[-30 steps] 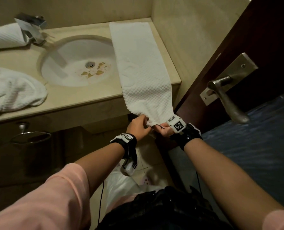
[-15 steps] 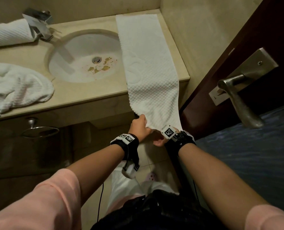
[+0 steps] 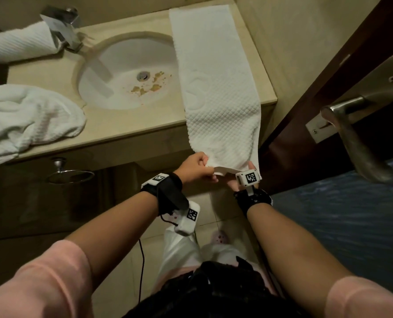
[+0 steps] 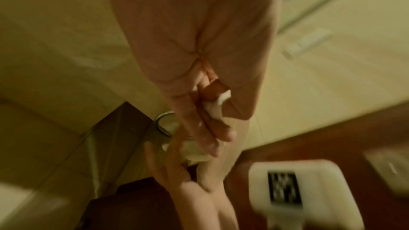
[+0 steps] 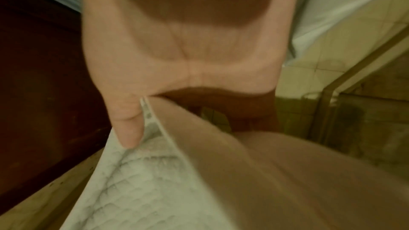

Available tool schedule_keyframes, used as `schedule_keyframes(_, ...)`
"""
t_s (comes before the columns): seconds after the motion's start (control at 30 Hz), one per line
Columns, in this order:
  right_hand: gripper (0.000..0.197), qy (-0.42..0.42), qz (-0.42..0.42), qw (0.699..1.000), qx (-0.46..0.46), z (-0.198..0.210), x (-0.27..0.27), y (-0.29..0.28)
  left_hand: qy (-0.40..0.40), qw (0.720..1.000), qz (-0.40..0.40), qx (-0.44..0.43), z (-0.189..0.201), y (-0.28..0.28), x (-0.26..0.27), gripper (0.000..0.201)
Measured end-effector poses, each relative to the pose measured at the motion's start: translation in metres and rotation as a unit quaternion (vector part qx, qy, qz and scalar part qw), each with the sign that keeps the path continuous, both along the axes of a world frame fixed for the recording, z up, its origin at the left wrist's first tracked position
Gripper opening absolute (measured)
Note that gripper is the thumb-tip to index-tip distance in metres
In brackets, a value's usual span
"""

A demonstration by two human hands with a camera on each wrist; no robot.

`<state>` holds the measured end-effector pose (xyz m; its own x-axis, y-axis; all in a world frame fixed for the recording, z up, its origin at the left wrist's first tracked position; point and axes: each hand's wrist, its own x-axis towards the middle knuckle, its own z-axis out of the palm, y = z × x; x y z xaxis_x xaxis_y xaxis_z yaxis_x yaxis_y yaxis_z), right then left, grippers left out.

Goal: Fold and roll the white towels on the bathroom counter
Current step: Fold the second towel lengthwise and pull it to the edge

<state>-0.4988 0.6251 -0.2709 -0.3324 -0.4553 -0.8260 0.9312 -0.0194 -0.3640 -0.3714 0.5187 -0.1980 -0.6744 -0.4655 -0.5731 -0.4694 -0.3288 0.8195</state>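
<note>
A long white waffle towel point(image 3: 216, 83) lies folded lengthwise down the right side of the beige counter point(image 3: 131, 125), its near end hanging over the front edge. My left hand point(image 3: 195, 167) pinches the left corner of that end. My right hand point(image 3: 241, 177) grips the right corner, mostly hidden behind the wrist camera. In the right wrist view the thumb point(image 5: 128, 121) presses on the towel's hem point(image 5: 155, 128). In the left wrist view, a bit of white towel point(image 4: 218, 104) shows between the curled fingers of my left hand point(image 4: 210, 120).
A rolled white towel point(image 3: 18, 44) lies at the back left by the chrome faucet point(image 3: 62, 26). A crumpled towel point(image 3: 28, 118) sits on the counter's left. The stained sink point(image 3: 126, 74) is in the middle. A dark door with a metal handle point(image 3: 351, 138) stands close on the right.
Both hands have spread apart along the towel's hanging end and lifted it slightly toward the counter edge. The head view has shifted closer over the counter.
</note>
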Motion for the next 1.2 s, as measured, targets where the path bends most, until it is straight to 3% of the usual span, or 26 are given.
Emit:
schedule_keyframes(0.03, 0.115, 0.015, 0.008, 0.999, 0.029, 0.003, -0.002, 0.000, 0.015, 1.000, 0.008, 0.022, 0.002, -0.004, 0.003, 0.034)
schedule_keyframes(0.07, 0.097, 0.031, 0.006, 0.999, 0.027, 0.001, -0.005, -0.001, 0.026, 0.999, 0.014, 0.037, 0.003, -0.008, 0.006, 0.034)
schedule_keyframes(0.13, 0.031, 0.011, -0.025, 1.000, 0.003, 0.014, -0.011, -0.001, 0.031, 0.998, 0.021, 0.054, 0.005, -0.016, 0.011, 0.033)
schedule_keyframes(0.17, 0.017, 0.032, -0.011, 0.999, 0.022, 0.018, -0.014, 0.000, 0.029, 0.998, 0.023, 0.059, 0.006, -0.019, 0.014, 0.032)
schedule_keyframes(0.33, 0.040, 0.036, 0.035, 0.998, 0.046, 0.019, -0.027, 0.013, 0.003, 0.995, 0.062, 0.072, 0.006, -0.027, 0.024, 0.033)
schedule_keyframes(0.4, 0.048, 0.059, 0.055, 0.992, 0.097, 0.027, -0.027, 0.019, -0.019, 0.993, 0.090, 0.078, 0.002, -0.023, 0.025, 0.033)
schedule_keyframes(0.5, 0.040, 0.169, -0.049, 0.977, 0.122, 0.029, -0.027, 0.026, -0.048, 0.991, 0.109, 0.067, -0.006, -0.012, 0.023, 0.034)
schedule_keyframes(0.7, 0.020, 0.325, -0.021, 0.927, 0.186, 0.033, -0.033, 0.044, -0.116, 0.986, 0.117, -0.007, -0.021, 0.007, 0.020, 0.039)
schedule_keyframes(0.77, 0.024, 0.352, -0.009, 0.915, 0.197, 0.031, -0.035, 0.048, -0.144, 0.982, 0.115, -0.048, -0.025, 0.008, 0.020, 0.040)
schedule_keyframes(0.93, 0.020, 0.315, 0.033, 0.934, 0.167, 0.024, -0.035, 0.055, -0.172, 0.975, 0.093, -0.106, -0.029, 0.009, 0.017, 0.048)
schedule_keyframes(1.03, 0.024, 0.300, 0.039, 0.942, 0.142, 0.023, -0.034, 0.057, -0.160, 0.976, 0.074, -0.129, -0.029, 0.012, 0.021, 0.047)
schedule_keyframes(1.2, 0.011, 0.261, 0.062, 0.958, 0.097, 0.026, -0.035, 0.061, -0.130, 0.981, 0.040, -0.138, -0.033, 0.006, 0.028, 0.034)
